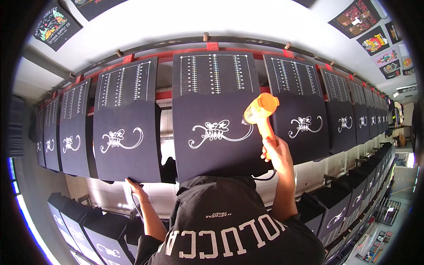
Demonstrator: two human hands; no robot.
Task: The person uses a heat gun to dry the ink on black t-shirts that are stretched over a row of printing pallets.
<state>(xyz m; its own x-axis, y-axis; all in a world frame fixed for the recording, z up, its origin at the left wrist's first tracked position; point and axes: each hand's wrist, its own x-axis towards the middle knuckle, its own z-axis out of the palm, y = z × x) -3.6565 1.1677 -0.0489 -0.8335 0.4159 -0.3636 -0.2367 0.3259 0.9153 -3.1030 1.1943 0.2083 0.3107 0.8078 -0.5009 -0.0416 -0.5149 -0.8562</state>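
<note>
My right hand (278, 154) is closed round the handle of an orange hot-air gun (261, 109). Its nozzle points left, just over the right end of a white line print on a black T-shirt (212, 154). That shirt is stretched over a flat printing board (201, 75). A dark cord (266, 177) runs from below the gun's handle toward my body. At the lower edge of the black shirt to the left (126, 159), my left hand (138, 191) is closed, with a thin cord hanging from it; its fingertips are partly hidden.
More boards with printed black shirts stand in a row to both sides, mounted on a red and black rail (165, 54). Behind me runs a second row of shirts (104, 236). Printed samples (375, 40) hang on the white wall. Gaps separate neighbouring boards.
</note>
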